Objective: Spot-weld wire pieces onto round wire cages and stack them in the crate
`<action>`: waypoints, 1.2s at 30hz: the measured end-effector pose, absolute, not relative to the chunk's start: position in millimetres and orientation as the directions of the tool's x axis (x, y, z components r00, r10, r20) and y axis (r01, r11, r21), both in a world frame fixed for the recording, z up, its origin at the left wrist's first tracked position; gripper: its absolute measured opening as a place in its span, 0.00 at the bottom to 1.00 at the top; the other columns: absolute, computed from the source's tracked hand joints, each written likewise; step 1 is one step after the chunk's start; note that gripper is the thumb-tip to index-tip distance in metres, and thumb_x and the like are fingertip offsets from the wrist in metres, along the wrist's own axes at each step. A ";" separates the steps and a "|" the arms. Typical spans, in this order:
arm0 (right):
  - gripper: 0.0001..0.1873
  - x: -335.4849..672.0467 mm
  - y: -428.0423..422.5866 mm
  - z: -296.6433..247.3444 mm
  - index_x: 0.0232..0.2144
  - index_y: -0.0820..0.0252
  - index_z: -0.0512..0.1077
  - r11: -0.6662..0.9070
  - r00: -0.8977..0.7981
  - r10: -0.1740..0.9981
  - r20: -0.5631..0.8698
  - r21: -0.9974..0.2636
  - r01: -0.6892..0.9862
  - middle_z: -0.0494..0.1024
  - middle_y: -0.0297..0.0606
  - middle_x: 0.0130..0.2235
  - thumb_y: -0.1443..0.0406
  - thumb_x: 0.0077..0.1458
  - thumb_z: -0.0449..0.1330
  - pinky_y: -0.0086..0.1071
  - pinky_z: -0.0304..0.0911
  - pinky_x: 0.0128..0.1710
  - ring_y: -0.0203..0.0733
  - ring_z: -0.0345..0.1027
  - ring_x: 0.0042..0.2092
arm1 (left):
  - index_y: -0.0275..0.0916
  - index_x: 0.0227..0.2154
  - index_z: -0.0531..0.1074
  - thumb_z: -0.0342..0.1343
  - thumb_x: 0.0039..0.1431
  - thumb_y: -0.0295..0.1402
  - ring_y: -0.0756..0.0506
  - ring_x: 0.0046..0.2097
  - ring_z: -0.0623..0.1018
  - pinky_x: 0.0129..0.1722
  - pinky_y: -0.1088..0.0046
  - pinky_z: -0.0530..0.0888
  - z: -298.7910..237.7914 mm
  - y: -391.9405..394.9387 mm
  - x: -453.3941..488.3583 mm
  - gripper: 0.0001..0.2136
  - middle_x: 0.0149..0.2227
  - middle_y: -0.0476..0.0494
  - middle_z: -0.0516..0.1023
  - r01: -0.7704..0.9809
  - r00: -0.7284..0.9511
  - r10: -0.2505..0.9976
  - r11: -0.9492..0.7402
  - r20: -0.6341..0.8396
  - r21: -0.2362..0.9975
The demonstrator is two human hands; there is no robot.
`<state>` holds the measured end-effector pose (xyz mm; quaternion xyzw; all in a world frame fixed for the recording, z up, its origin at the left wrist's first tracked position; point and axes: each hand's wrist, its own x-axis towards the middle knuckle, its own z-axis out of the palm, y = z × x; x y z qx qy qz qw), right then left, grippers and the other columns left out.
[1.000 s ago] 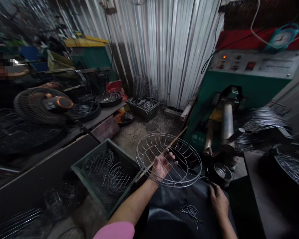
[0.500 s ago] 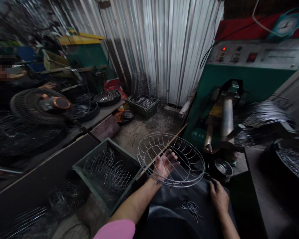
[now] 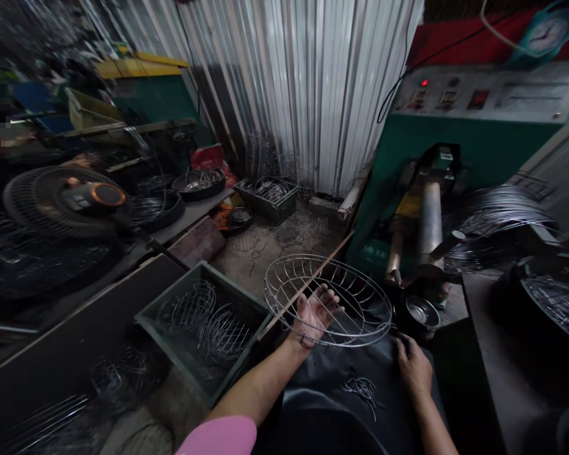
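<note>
A round wire basket (image 3: pixel 360 338) of thin metal rods, with a double rim, hangs tilted in front of me. My left hand (image 3: pixel 315 313) is under it, palm up with fingers half curled, bearing it; some wires cross in front of the palm. Just right of the basket's rim, my right hand (image 3: pixel 415 366) rests low on the edge of the black apron (image 3: pixel 322 379), fingers bent. Its fingertips are partly hidden, and I cannot make out what they hold. A small heap of short wire pieces (image 3: pixel 363 392) lies on the apron between my forearms.
At left stands a green crate (image 3: pixel 145 322) with wire grids, near a fan (image 3: pixel 61 199). A green machine (image 3: pixel 483 139) with a metal cylinder (image 3: pixel 430 221) rises at right, a metal bowl (image 3: pixel 422 313) below it. Wire bundles (image 3: pixel 507 212) lie beside it. A person's hand (image 3: pixel 83 161) shows far left.
The basket has tipped slightly on my left hand, its near rim now a little higher. Both hands stay in nearly the same place. The whole view has shifted slightly.
</note>
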<state>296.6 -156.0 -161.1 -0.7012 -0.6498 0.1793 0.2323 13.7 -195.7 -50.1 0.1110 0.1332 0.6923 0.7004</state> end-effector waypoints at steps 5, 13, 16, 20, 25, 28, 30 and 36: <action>0.29 297.2 -155.8 -163.8 0.41 0.60 0.73 -0.037 0.094 0.993 0.077 -0.549 0.835 0.78 0.46 0.40 0.48 0.49 0.45 0.35 0.63 0.34 0.50 0.72 0.39 | 0.36 0.41 0.70 0.59 0.47 0.50 0.40 0.47 0.73 0.54 0.54 0.63 -43.9 -198.1 15.0 0.24 0.39 0.42 0.76 -0.956 -0.003 0.995 0.026 -0.098 0.293; 0.27 298.0 -155.6 -164.3 0.40 0.59 0.73 -0.025 0.085 0.992 0.090 -0.525 0.851 0.78 0.45 0.38 0.49 0.50 0.45 0.34 0.63 0.32 0.49 0.71 0.36 | 0.36 0.40 0.70 0.59 0.47 0.49 0.43 0.44 0.75 0.53 0.57 0.65 -45.0 -197.8 16.7 0.22 0.38 0.43 0.75 -0.957 -0.057 0.987 -0.011 -0.151 0.289; 0.27 298.8 -155.2 -166.5 0.40 0.59 0.73 -0.012 0.079 0.991 0.104 -0.525 0.851 0.78 0.45 0.38 0.49 0.51 0.45 0.34 0.63 0.32 0.48 0.72 0.36 | 0.37 0.41 0.70 0.59 0.47 0.49 0.40 0.47 0.73 0.53 0.56 0.65 -47.6 -198.1 17.4 0.23 0.39 0.42 0.75 -0.943 -0.074 0.987 -0.023 -0.141 0.331; 0.28 298.5 -155.1 -167.8 0.40 0.60 0.72 -0.010 0.079 0.991 0.109 -0.523 0.852 0.78 0.46 0.40 0.49 0.51 0.44 0.35 0.64 0.34 0.49 0.72 0.38 | 0.38 0.41 0.69 0.61 0.45 0.48 0.39 0.49 0.72 0.53 0.53 0.64 -47.6 -198.3 18.5 0.24 0.39 0.42 0.75 -0.933 -0.065 0.992 -0.024 -0.105 0.358; 0.28 298.1 -155.5 -166.1 0.41 0.60 0.72 -0.036 0.085 0.994 0.068 -0.533 0.845 0.78 0.46 0.41 0.48 0.50 0.45 0.36 0.64 0.35 0.50 0.71 0.39 | 0.37 0.42 0.68 0.64 0.40 0.47 0.38 0.48 0.72 0.53 0.51 0.63 -45.9 -198.4 19.1 0.27 0.39 0.42 0.74 -0.923 -0.057 0.996 -0.027 -0.066 0.384; 0.28 298.1 -155.5 -165.2 0.41 0.60 0.72 -0.027 0.079 0.994 0.073 -0.539 0.842 0.78 0.46 0.40 0.49 0.51 0.45 0.35 0.64 0.35 0.49 0.71 0.38 | 0.38 0.43 0.67 0.65 0.37 0.48 0.38 0.49 0.71 0.54 0.51 0.63 -45.0 -199.4 19.3 0.30 0.39 0.42 0.74 -0.907 -0.058 0.997 -0.036 -0.041 0.419; 0.27 297.6 -155.5 -164.3 0.40 0.60 0.73 -0.031 0.086 0.993 0.078 -0.538 0.843 0.78 0.45 0.39 0.49 0.50 0.45 0.35 0.64 0.34 0.49 0.72 0.37 | 0.38 0.43 0.67 0.66 0.36 0.48 0.38 0.49 0.71 0.54 0.52 0.63 -43.9 -200.2 19.5 0.31 0.39 0.42 0.73 -0.900 -0.056 0.998 -0.035 -0.035 0.434; 0.28 296.7 -156.3 -160.9 0.41 0.60 0.72 -0.050 0.096 0.994 0.055 -0.549 0.834 0.78 0.46 0.40 0.49 0.49 0.45 0.36 0.64 0.36 0.51 0.72 0.39 | 0.38 0.44 0.66 0.66 0.37 0.47 0.39 0.48 0.71 0.53 0.53 0.64 -42.6 -200.8 19.7 0.31 0.40 0.42 0.72 -0.898 -0.030 0.999 -0.021 -0.013 0.439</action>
